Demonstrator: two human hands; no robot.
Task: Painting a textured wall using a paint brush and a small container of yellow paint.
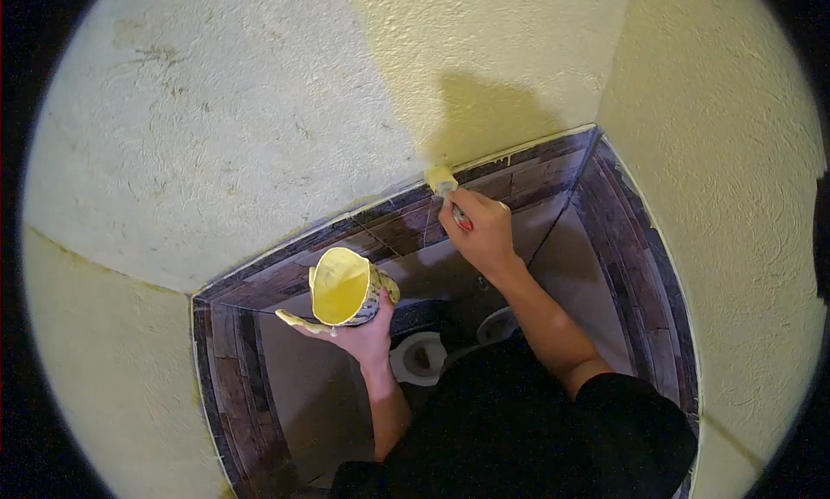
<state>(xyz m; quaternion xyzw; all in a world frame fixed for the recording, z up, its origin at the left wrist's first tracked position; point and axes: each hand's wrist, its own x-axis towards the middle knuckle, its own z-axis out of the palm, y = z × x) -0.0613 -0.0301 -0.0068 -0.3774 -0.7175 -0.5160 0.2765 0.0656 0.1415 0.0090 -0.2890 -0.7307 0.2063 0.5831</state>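
Observation:
My left hand [363, 334] grips a paint-smeared container [382, 291] with yellow paint [347, 298] inside. One finger sticks out to the left, coated in paint. In my right hand [480, 227] is a paintbrush [444, 181], its yellow-covered bristles at the seam between the textured wall and the dark tile border. Yellow paint [493, 45] covers the wall to the right of the brush. To the left the wall [227, 110] is whitish with scattered stains. My hand and arm cast a shadow on the yellow part.
Wood-look tiles [402, 230] line the lower walls, topped by a dark border [285, 259]. Yellowish side walls [720, 175] enclose the narrow space left and right. Below me are a white toilet bowl [402, 366] and another white rounded fixture [496, 324], partly hidden by my body.

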